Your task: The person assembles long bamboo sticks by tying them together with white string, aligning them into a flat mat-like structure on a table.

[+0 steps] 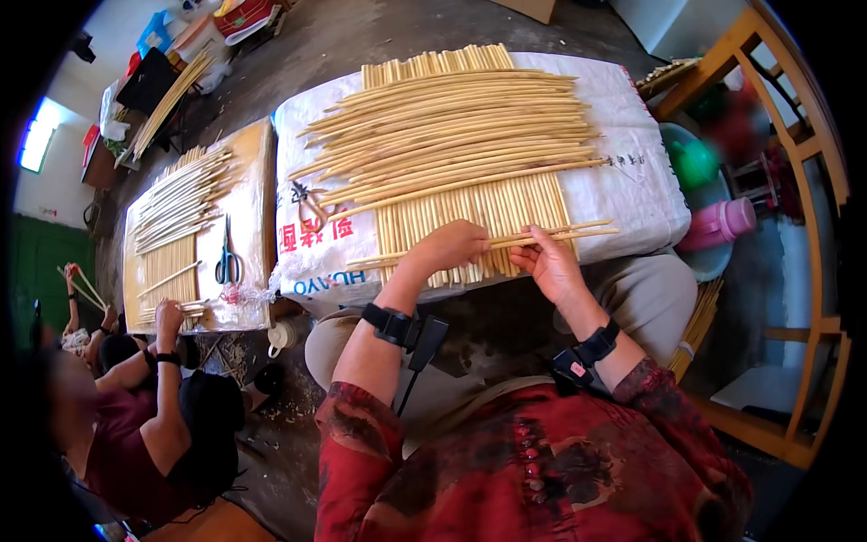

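Observation:
My left hand (456, 246) is closed around a few thin, pale yellow sticks (585, 229) that run left to right near the front edge of the table. Thumb and fingers of my right hand (549, 262) pinch the same sticks farther right. Beneath both hands lies a row of upright sticks (470, 203) packed side by side like a mat. Across that row rests a broad pile of longer loose sticks (452, 117). A white printed sack (623, 117) covers the tabletop. Scissors (312, 206) lie by the pile's left end, partly under stick tips.
At left, a co-worker (135, 425) sits by a second table (257, 163) with sticks and dark-handled scissors (228, 262). On my right stand a basin (713, 257) with a pink bottle (720, 224) and a wooden frame (799, 144). A stick bundle (695, 330) leans beside my leg.

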A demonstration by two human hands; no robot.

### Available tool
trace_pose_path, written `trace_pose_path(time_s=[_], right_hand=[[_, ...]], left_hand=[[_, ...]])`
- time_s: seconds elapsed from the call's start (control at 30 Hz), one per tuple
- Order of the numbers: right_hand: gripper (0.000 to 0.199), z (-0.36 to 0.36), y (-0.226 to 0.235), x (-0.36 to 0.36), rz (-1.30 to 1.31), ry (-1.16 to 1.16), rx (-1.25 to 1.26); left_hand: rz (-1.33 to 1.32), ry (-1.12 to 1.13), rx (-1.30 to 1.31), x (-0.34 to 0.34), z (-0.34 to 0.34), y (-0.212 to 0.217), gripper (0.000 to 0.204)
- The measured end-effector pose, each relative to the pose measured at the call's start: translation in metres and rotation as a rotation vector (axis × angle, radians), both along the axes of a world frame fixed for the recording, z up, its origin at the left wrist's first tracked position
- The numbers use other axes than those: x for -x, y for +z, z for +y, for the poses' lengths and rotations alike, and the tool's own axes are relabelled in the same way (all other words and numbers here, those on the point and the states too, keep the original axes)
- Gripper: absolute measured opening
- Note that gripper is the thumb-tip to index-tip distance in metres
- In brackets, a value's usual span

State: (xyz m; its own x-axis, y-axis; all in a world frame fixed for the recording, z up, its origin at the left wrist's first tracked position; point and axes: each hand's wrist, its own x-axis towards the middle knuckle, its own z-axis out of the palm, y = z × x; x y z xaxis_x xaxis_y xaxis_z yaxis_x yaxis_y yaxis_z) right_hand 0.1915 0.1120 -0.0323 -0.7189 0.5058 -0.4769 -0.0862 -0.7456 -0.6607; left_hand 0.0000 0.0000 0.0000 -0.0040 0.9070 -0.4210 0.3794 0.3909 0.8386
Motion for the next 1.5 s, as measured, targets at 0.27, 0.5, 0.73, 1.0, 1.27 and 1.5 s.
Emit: trace_pose_path(time_s=[0.27, 0.5, 0.73, 1.0, 1.27, 1.5], right_hand=[[0.031, -0.004, 0.003, 0.004, -0.009, 0.03, 0.056], [0.035, 0.013, 0.027, -0.017, -0.275, 0.419, -0.11], [0.01, 0.004, 0.03, -0.019, -0.273, 0.214, -1.188], [0.028, 0.0, 0.036, 0.004, -0.155, 0.207, -1.96], [0.026, 0.003, 0.024, 0.015, -0.133, 0.254, -2.125], [0.02, 0.015, 0.051, 0.015, -0.041, 0.464, -2.229]], left_hand=[[-0.075, 0.021, -0.087, 0.004, -0.015, 0.002, 0.027], [0.031, -0.028, -0.171, 0.004, -0.013, -0.001, 0.026], [0.058, 0.048, 0.005, 0.002, -0.01, 0.001, 0.025], [0.063, 0.031, -0.013, 0.001, -0.009, 0.002, 0.024], [-0.08, 0.107, 0.031, 0.001, -0.009, 0.008, 0.023], [-0.163, 0.112, 0.046, -0.01, -0.003, 0.033, 0.024]])
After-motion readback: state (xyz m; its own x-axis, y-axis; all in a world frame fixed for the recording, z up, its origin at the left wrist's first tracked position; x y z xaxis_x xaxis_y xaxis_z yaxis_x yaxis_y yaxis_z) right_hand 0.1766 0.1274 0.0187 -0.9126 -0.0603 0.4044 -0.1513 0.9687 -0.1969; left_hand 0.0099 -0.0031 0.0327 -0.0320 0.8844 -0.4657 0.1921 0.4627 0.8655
